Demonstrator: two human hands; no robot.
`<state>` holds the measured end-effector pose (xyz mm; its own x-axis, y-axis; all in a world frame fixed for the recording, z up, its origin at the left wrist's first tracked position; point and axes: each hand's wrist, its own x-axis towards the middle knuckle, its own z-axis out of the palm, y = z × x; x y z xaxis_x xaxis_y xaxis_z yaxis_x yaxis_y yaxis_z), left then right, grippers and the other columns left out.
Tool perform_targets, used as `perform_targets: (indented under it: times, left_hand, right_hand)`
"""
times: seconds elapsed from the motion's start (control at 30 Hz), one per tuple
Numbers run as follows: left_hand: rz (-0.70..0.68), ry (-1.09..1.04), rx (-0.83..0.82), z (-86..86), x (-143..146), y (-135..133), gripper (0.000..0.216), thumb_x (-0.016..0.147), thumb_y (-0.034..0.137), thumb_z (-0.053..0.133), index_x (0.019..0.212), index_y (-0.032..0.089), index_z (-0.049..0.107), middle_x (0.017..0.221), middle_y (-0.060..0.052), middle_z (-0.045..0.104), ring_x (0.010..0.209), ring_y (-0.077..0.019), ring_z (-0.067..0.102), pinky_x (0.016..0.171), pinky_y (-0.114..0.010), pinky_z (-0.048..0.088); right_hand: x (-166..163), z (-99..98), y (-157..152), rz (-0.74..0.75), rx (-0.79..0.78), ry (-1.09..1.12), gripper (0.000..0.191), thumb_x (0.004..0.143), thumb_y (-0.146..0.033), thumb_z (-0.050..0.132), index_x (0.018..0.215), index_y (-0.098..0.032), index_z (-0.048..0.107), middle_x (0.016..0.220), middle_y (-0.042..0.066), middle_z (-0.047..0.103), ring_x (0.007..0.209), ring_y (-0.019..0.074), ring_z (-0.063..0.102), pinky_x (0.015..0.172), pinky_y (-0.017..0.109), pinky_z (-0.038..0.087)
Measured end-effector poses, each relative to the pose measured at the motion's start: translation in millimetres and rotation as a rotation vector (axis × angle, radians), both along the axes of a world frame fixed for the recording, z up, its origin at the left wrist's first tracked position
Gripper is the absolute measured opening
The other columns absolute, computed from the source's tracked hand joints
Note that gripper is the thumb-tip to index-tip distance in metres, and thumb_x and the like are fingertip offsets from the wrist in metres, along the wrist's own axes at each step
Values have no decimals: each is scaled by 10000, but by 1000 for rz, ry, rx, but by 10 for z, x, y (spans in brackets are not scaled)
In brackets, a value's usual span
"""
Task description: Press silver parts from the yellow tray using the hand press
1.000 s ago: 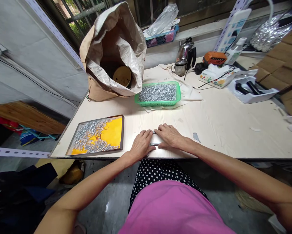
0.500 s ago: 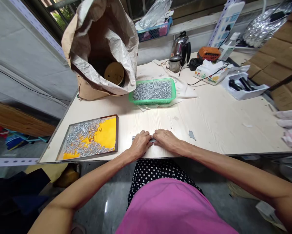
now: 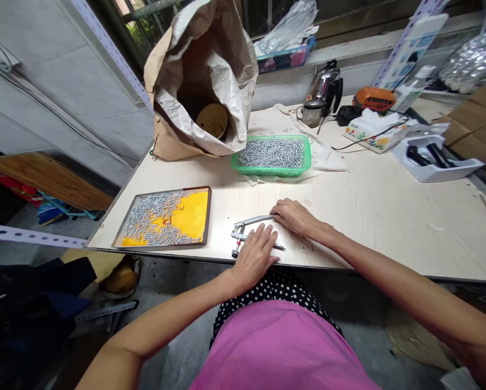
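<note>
A pair of silver spring-loaded hand pliers [image 3: 254, 220] lies near the table's front edge, handles spread apart and jaw end to the left. My left hand [image 3: 257, 252] rests across the lower handle, its fingers stretched out and covering part of it. At the tip of the upper handle, my right hand [image 3: 295, 216] has its fingers curled together around the end. To the left, a shallow tray [image 3: 207, 221] with a yellow bottom holds many small metal screw-like pieces. Beyond my hands, a green plastic basket [image 3: 271, 171] is filled with similar pieces.
A large paper sack [image 3: 167, 127] stands open at the back left. Farther back right are a steel kettle [image 3: 322, 86], an orange battery pack [image 3: 374, 99], a tissue pack [image 3: 375, 132] and a white tray [image 3: 438, 170] with black items.
The pliers' handles have come apart. My left hand has flattened over the lower handle, and my right hand has moved away from it with the upper handle. The view has shifted left.
</note>
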<state>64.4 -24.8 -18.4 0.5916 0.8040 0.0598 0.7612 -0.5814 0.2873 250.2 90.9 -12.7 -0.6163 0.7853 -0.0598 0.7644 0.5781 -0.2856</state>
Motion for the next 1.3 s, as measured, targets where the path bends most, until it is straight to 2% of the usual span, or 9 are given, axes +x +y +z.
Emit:
perform_targets:
  times: [0.2, 0.37, 0.47, 0.7, 0.93, 1.0, 1.13, 1.2, 1.3]
  left_hand:
    - [-21, -113, -79, -56, 86, -120, 546, 939, 473, 519, 1397, 195, 409, 1423, -159, 501, 1409, -310, 362, 1168, -572, 237]
    - [9, -188, -126, -139, 68, -147, 589, 926, 504, 522, 1368, 118, 467, 1364, -195, 547, 1345, -328, 440, 1118, -512, 351]
    - [30, -175, -139, -235, 32, -205, 604, 906, 547, 530, 1291, 82, 550, 1281, -215, 603, 1232, -353, 541, 1041, -490, 432]
    - [-68, -46, -116, -321, -148, -203, 617, 879, 641, 509, 1151, 101, 634, 1129, -188, 683, 1084, -336, 634, 936, -434, 492]
    - [-131, 6, -34, -335, -156, -100, 612, 879, 629, 524, 1120, 80, 647, 1094, -195, 694, 1089, -337, 630, 940, -408, 486]
    - [-190, -30, -18, -250, -172, -96, 546, 902, 592, 519, 1080, 94, 653, 1091, -170, 697, 1087, -303, 624, 962, -385, 481]
    - [-239, -146, 119, 34, -442, -40, 380, 973, 436, 477, 1153, 133, 620, 1232, -119, 647, 1235, -240, 525, 1075, -360, 404]
    - [-34, -128, 202, 176, -746, 92, 289, 996, 328, 439, 1104, 157, 646, 1187, -109, 658, 1173, -227, 549, 1028, -379, 434]
    - [422, -14, 229, 338, -1336, 441, 260, 989, 218, 426, 980, 180, 683, 1034, -97, 675, 980, -210, 577, 873, -369, 487]
  right_hand:
    - [-282, 138, 71, -59, 138, -138, 242, 966, -190, 454, 1035, -147, 683, 1054, 122, 654, 994, 254, 522, 787, 359, 327]
    - [-761, 277, -254, 452, 178, -65, 151, 933, -251, 560, 948, -228, 708, 1031, 79, 628, 992, 235, 481, 751, 345, 323]
    - [-987, 221, -383, 625, 181, -41, 139, 913, -257, 596, 848, -212, 710, 975, 76, 614, 975, 226, 466, 730, 341, 325]
    - [-1101, 29, -316, 664, 173, 102, 159, 943, -257, 563, 835, -195, 661, 959, 48, 625, 926, 195, 485, 752, 339, 330]
    - [-1135, 66, -324, 764, 171, 150, 132, 934, -241, 568, 821, -203, 623, 854, 28, 632, 883, 195, 510, 784, 349, 347]
    - [-1140, 146, -277, 688, 164, 228, 129, 941, -205, 532, 844, -202, 618, 849, 28, 631, 838, 183, 519, 766, 334, 368]
    - [-941, 495, 53, 325, 242, 481, 239, 969, -180, 399, 969, -198, 638, 925, 74, 652, 884, 197, 566, 799, 335, 437]
    - [-726, 701, 359, 166, 348, 554, 275, 979, -226, 376, 1056, -208, 640, 976, 90, 656, 937, 223, 585, 832, 363, 456]
    - [-345, 881, 876, -32, 496, 493, 313, 987, -339, 403, 1094, -189, 655, 997, 113, 646, 892, 239, 592, 820, 383, 458]
